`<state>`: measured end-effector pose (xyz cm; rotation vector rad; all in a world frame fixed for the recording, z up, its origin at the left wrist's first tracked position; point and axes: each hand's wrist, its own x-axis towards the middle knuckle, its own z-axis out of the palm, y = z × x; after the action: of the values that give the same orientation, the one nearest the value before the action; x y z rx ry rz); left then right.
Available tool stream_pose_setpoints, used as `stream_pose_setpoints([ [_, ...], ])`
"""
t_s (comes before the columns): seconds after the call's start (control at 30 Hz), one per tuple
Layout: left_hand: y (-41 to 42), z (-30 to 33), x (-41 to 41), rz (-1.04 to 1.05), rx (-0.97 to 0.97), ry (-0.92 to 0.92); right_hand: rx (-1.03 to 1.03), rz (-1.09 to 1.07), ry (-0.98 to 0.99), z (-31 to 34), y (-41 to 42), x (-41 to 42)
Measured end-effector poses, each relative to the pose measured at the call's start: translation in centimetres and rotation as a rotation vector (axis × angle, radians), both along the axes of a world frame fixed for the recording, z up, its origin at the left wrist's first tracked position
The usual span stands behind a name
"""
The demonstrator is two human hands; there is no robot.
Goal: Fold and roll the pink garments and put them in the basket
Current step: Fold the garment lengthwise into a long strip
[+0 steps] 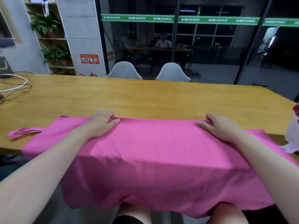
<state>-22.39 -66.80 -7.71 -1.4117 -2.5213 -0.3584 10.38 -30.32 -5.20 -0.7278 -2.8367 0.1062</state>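
A pink garment (153, 151) lies spread across the near edge of the wooden table (145, 96), and its lower half hangs over the edge toward my lap. My left hand (100, 123) grips the garment's far edge at the left, fingers curled over the fold and thumb lying on top. At the right, my right hand (221, 126) grips the same far edge in the same way. A pink strap (22, 132) lies on the table to the left. No basket is in view.
White and black cables (14, 86) lie at the table's far left. A white lacy object (293, 135) stands at the right edge. Two white chairs (148, 71) stand behind the table, before a glass wall.
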Motion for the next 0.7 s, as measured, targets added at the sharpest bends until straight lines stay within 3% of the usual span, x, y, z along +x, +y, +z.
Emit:
stream_pose_setpoints([
  [0.17,0.4,-0.1,-0.9,0.034,-0.063,-0.048,-0.098,0.061,0.124,-2.3,2.3,-1.0],
  [0.33,0.6,0.4,2.0,0.117,0.048,0.254,0.327,0.141,0.228,-2.2,0.9,-0.7],
  [0.4,0.3,0.2,3.4,0.136,0.049,0.305,0.298,0.063,0.115,-1.9,-0.6,-0.5],
  [0.53,-2.2,-1.0,5.2,0.237,-0.031,-0.114,0.117,-0.091,0.029,-1.6,-2.6,0.9],
  [0.7,-5.3,-0.6,8.9,0.315,-0.23,-0.205,-0.094,-0.12,-0.136,-2.6,-7.2,4.8],
])
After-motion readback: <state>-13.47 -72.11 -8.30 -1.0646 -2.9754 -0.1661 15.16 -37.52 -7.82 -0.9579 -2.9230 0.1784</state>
